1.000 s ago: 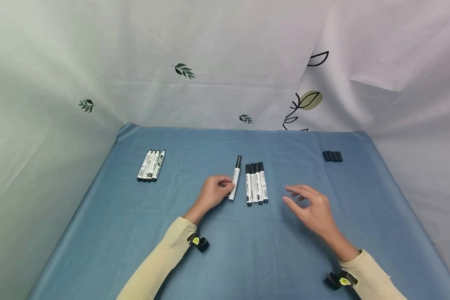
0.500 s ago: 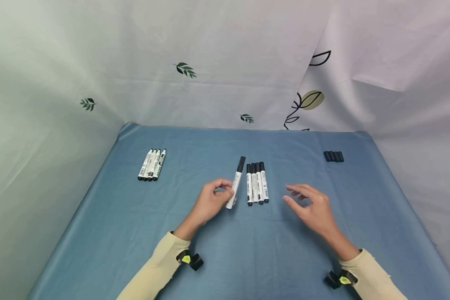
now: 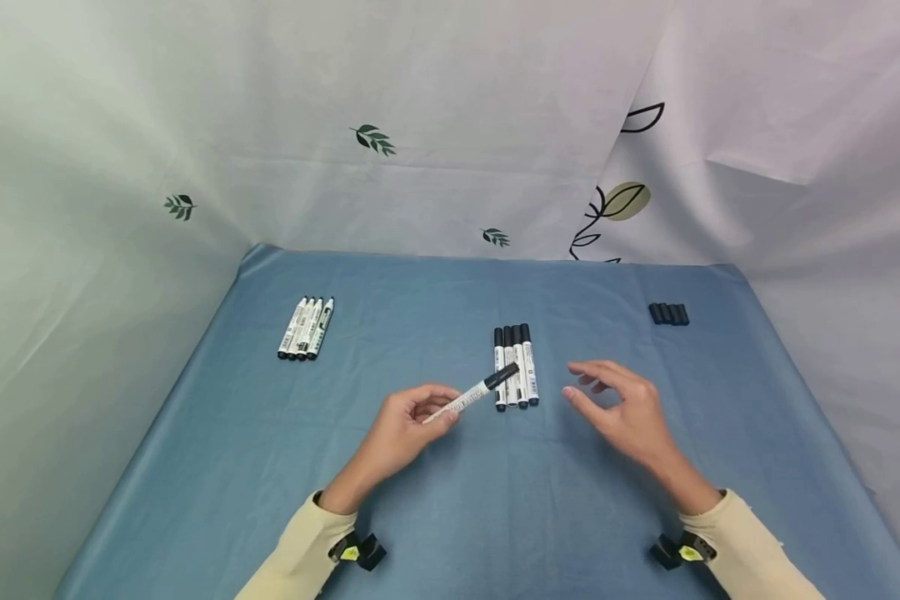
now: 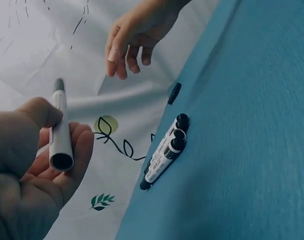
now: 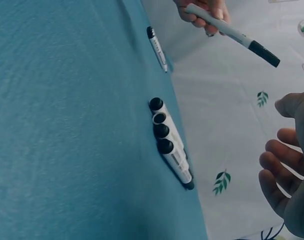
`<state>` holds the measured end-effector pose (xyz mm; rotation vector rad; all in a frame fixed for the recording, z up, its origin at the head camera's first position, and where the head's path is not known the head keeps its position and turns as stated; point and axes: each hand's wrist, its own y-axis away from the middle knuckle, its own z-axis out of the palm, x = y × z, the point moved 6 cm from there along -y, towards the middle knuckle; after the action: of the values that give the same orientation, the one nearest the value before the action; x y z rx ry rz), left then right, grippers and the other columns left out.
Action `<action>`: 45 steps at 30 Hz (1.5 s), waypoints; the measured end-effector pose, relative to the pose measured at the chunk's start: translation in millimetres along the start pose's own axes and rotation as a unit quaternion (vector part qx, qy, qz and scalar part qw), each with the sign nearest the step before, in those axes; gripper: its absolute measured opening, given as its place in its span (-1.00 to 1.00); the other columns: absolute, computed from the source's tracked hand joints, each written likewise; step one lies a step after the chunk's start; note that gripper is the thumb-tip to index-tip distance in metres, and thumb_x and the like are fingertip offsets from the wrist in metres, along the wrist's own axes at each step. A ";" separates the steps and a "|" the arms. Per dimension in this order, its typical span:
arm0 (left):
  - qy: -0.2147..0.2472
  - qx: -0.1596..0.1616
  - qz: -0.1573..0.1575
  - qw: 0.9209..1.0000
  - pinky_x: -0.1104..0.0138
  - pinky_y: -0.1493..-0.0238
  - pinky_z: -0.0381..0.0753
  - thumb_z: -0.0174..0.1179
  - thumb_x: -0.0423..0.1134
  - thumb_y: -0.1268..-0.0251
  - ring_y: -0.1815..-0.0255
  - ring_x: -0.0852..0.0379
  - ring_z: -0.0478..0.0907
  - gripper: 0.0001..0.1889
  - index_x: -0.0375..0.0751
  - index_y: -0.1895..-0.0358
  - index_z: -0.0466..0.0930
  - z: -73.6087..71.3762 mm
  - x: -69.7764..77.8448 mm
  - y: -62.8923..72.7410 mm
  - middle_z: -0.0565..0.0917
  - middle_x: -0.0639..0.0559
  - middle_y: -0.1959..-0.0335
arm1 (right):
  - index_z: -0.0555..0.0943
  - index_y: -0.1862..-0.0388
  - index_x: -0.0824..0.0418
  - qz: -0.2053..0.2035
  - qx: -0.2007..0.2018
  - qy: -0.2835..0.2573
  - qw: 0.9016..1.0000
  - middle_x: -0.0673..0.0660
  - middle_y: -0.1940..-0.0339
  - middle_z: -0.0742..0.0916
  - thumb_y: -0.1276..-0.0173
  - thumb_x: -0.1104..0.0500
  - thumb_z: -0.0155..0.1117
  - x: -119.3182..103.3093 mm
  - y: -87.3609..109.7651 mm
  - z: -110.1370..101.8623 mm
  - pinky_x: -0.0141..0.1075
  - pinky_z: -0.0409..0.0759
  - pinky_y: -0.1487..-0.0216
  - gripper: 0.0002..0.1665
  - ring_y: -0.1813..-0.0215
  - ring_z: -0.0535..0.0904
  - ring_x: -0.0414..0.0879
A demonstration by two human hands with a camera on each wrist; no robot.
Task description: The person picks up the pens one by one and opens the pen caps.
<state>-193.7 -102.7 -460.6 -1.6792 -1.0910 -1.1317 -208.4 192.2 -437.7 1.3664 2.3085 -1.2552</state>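
My left hand pinches a white marker between thumb and fingers, held up off the cloth. Its black cap points up and to the right, overlapping the middle row of capped markers in the head view. In the left wrist view the held marker shows its plain end toward the camera. To the right of that row, my right hand hovers with loosely bent fingers and thumb apart, holding nothing. The right wrist view shows the same marker gripped across from my right hand.
At the back left of the blue cloth lies a row of uncapped markers side by side. Several loose black caps lie together at the back right. A pale patterned curtain rises behind and along both sides.
My left hand has lifted the marker from beside the middle row, drawn it back toward the body and tilted its cap rightward. My right hand has barely moved.
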 end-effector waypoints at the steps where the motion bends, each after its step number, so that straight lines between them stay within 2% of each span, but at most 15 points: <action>1: -0.015 -0.005 0.004 1.000 0.39 0.32 0.66 0.34 -0.41 -0.33 0.32 0.24 0.67 -0.79 -0.26 -0.01 0.74 -0.1 1.2 2.3 0.78 -0.16 0.21 | 0.77 -0.02 0.21 -0.002 -0.004 -0.003 1.000 0.06 0.10 0.81 -0.15 0.28 0.58 -1.9 -1.2 -0.2 -0.45 0.59 0.20 -0.59 0.22 0.71 -0.12; 4: -0.054 -0.023 0.017 0.998 0.38 0.40 0.64 0.37 -0.38 -0.32 0.39 0.28 0.62 -0.78 -0.14 0.00 0.77 0.7 3.9 7.1 0.80 0.00 0.22 | 0.75 -0.08 0.18 -0.020 -0.030 -0.012 0.999 0.04 0.04 0.80 -0.14 0.25 0.59 -9.3 -4.5 0.1 -0.38 0.62 0.19 -0.53 0.21 0.70 -0.15; 7: -0.087 -0.039 0.031 0.995 0.39 0.46 0.59 0.39 -0.36 -0.31 0.45 0.30 0.55 -0.78 -0.08 0.02 0.79 2.3 5.0 9.6 0.79 0.10 0.23 | 0.72 -0.17 0.15 -0.053 -0.071 -0.044 0.995 0.04 -0.05 0.78 -0.13 0.24 0.59 -19.2 -7.5 3.6 -0.32 0.64 0.18 -0.44 0.18 0.68 -0.18; 11: -0.106 -0.057 0.047 0.992 0.41 0.50 0.54 0.38 -0.36 -0.31 0.49 0.32 0.49 -0.79 -0.07 0.03 0.80 4.5 5.2 11.3 0.77 0.11 0.25 | 0.69 -0.24 0.12 -0.097 -0.123 -0.107 0.982 0.10 -0.13 0.76 -0.14 0.23 0.60 -31.0 -9.8 11.8 -0.28 0.69 0.17 -0.38 0.11 0.71 -0.12; 15: -0.106 -0.067 0.051 0.991 0.40 0.49 0.54 0.38 -0.36 -0.31 0.49 0.34 0.49 -0.78 -0.08 0.03 0.80 5.6 5.2 12.5 0.76 0.10 0.25 | 0.70 -0.22 0.10 -0.122 -0.153 -0.143 0.970 0.10 -0.11 0.78 -0.17 0.19 0.61 -38.0 -10.1 20.8 -0.28 0.71 0.15 -0.40 0.06 0.74 -0.07; 19: -0.106 -0.072 0.052 0.990 0.39 0.45 0.58 0.38 -0.36 -0.30 0.45 0.33 0.53 -0.78 -0.07 0.03 0.80 6.1 5.1 13.5 0.76 0.10 0.23 | 0.75 -0.12 0.17 -0.159 -0.153 -0.164 0.962 0.11 0.02 0.82 -0.21 0.15 0.60 -46.0 -9.2 26.3 -0.35 0.71 0.18 -0.52 0.12 0.78 -0.06; 22: -0.104 -0.075 0.055 0.990 0.39 0.43 0.59 0.38 -0.36 -0.31 0.43 0.32 0.54 -0.78 -0.06 0.02 0.80 6.1 5.1 14.4 0.76 0.10 0.22 | 0.77 -0.06 0.21 -0.181 -0.147 -0.173 0.957 0.11 0.11 0.84 -0.23 0.12 0.58 -51.8 -8.7 29.0 -0.40 0.69 0.27 -0.58 0.23 0.78 -0.13; 29: -0.095 -0.084 0.054 0.990 0.39 0.44 0.57 0.37 -0.32 -0.35 0.44 0.32 0.53 -0.79 -0.04 0.00 0.79 6.3 2.9 17.2 0.75 0.10 0.23 | 0.80 0.02 0.19 -0.182 -0.157 -0.176 0.955 0.07 0.22 0.85 -0.20 0.20 0.59 -58.3 -7.9 36.2 -0.56 0.52 0.46 -0.66 0.37 0.71 -0.32; 31: -0.089 -0.084 0.049 0.991 0.39 0.45 0.57 0.36 -0.32 -0.36 0.45 0.32 0.52 -0.79 -0.05 0.00 0.79 6.0 1.4 17.8 0.75 0.10 0.24 | 0.81 0.06 0.19 -0.190 -0.157 -0.182 0.952 0.06 0.25 0.85 -0.22 0.23 0.57 -58.7 -6.7 37.9 -0.54 0.54 0.46 -0.72 0.39 0.70 -0.31; 35: -0.081 -0.082 0.036 0.993 0.39 0.51 0.54 0.36 -0.34 -0.35 0.51 0.33 0.49 -0.79 -0.08 0.00 0.79 5.3 -0.8 18.4 0.75 0.09 0.26 | 0.81 0.10 0.18 -0.214 -0.153 -0.189 0.946 0.06 0.24 0.84 -0.38 0.14 0.45 -60.9 -6.0 39.7 -0.49 0.60 0.34 -0.82 0.30 0.74 -0.23; 39: -0.080 -0.083 0.023 0.993 0.40 0.52 0.52 0.35 -0.35 -0.35 0.53 0.34 0.46 -0.79 -0.10 0.00 0.79 5.0 -2.0 18.6 0.74 0.08 0.25 | 0.81 0.09 0.19 -0.228 -0.152 -0.193 0.942 0.07 0.23 0.84 -0.47 0.05 0.33 -63.2 -6.1 40.7 -0.50 0.59 0.31 -0.73 0.28 0.74 -0.21; 45: -0.075 -0.085 0.018 0.993 0.38 0.51 0.52 0.33 -0.34 -0.37 0.54 0.32 0.46 -0.79 -0.07 -0.01 0.79 4.4 -3.6 18.5 0.71 0.12 0.32 | 0.82 0.14 0.20 -0.228 -0.153 -0.206 0.939 0.05 0.28 0.84 -0.40 0.11 0.42 -66.0 -5.6 40.6 -0.58 0.52 0.44 -0.81 0.39 0.69 -0.31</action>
<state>-175.9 -104.8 -468.1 -1.9356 -1.0757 -1.1163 -185.8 118.9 -425.1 0.4260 2.4362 -1.0884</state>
